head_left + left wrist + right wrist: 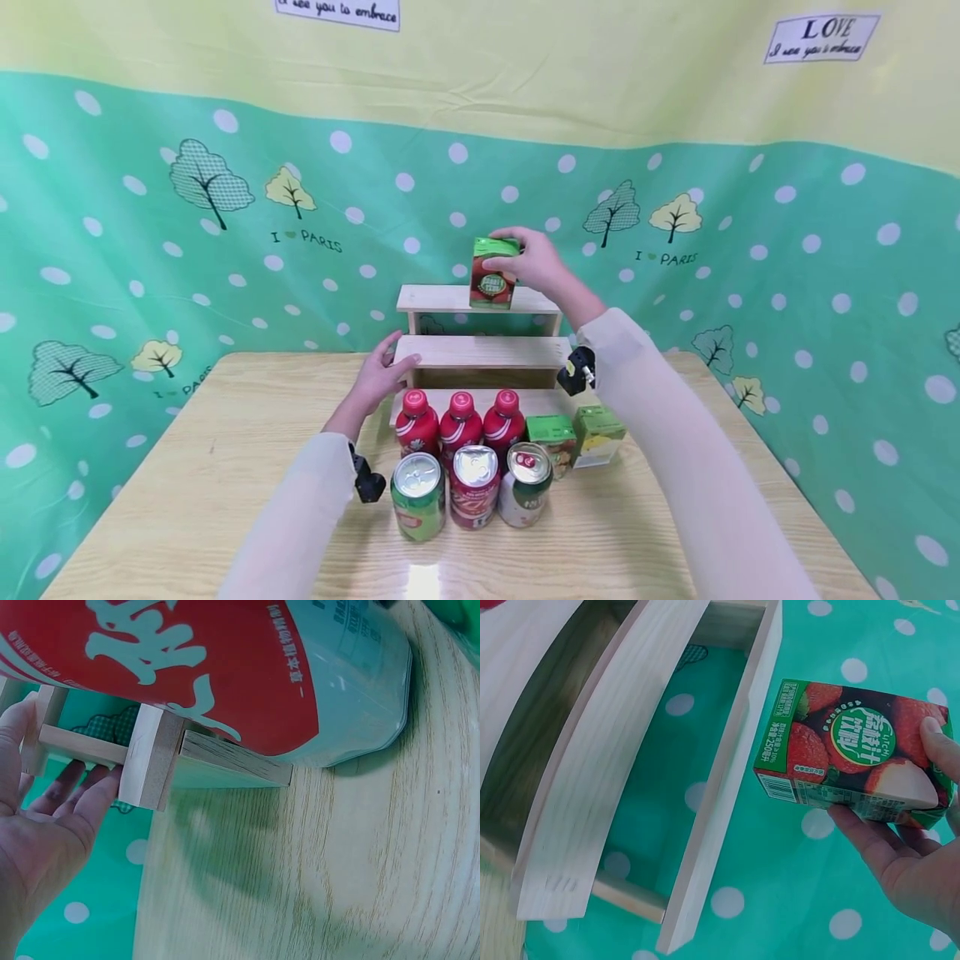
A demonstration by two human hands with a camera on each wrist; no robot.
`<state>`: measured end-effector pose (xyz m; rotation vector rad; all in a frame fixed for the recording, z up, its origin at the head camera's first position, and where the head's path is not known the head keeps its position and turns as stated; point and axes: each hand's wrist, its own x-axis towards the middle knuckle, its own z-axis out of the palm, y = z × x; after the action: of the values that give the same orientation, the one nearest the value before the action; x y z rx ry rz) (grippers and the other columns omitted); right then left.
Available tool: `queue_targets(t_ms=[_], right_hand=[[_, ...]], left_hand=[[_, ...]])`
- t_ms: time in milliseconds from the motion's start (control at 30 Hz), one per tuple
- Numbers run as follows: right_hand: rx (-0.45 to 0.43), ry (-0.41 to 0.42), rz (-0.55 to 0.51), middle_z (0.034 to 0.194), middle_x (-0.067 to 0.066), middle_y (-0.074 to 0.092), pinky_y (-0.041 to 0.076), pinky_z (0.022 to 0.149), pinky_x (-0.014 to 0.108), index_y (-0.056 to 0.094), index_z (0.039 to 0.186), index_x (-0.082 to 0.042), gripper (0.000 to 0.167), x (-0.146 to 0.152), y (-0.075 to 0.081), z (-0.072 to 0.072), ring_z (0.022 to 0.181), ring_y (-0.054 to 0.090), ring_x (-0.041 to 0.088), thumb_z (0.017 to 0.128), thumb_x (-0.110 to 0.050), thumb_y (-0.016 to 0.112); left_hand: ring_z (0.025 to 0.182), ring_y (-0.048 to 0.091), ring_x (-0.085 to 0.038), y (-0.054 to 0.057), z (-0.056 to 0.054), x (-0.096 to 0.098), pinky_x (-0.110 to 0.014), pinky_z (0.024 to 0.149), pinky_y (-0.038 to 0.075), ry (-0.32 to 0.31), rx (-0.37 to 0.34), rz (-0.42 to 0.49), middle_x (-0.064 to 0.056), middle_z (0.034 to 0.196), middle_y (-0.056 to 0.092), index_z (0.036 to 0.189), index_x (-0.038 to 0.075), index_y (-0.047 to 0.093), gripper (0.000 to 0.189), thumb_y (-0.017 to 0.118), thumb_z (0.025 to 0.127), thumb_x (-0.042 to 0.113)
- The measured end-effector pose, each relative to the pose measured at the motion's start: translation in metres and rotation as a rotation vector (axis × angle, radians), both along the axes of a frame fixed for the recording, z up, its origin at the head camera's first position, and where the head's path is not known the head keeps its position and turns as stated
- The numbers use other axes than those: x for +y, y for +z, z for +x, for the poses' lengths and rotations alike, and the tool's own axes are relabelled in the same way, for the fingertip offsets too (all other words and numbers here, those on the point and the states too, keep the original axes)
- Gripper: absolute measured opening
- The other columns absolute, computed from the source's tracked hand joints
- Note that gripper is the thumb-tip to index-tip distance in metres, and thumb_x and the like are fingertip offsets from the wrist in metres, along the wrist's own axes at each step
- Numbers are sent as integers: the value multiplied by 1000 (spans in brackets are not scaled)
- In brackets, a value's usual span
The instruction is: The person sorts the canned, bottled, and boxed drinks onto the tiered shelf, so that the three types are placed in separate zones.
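Observation:
My right hand [534, 262] pinches a small lychee juice box [492, 275], green and dark with red fruit on it. The box is held upright at the top tier of a three-tier wooden rack [495, 352]. The right wrist view shows the thumb on one side of the carton [855, 746] and fingers beneath it, with the box's end just off the top board [712, 795]. At the rack's left end, my left hand [378, 379] holds the middle tier. In the left wrist view its thumb and fingers [82, 795] lie about the wooden side.
Three red bottles [461, 425] stand in a row at the rack's lowest tier. In front are a green can [418, 496], a dark red can [474, 487] and a white-green can [525, 487]. Two more drink boxes, one green [551, 429] and one yellow-green [598, 433], stand at right.

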<state>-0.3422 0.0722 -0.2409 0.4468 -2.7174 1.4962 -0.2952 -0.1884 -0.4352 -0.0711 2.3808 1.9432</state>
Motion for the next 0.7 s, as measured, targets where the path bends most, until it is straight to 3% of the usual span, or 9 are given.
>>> queue_targets(t_ms=[700], right_hand=[[-1, 7, -77, 129, 5, 52, 52, 89, 37, 54, 129, -24, 50, -43, -11, -5, 109, 52, 22, 83, -29, 72]], left_hand=[[132, 38, -41, 1, 2, 0, -54, 98, 45, 6, -5, -5, -24, 149, 29, 150, 24, 18, 78, 64, 88, 38]])
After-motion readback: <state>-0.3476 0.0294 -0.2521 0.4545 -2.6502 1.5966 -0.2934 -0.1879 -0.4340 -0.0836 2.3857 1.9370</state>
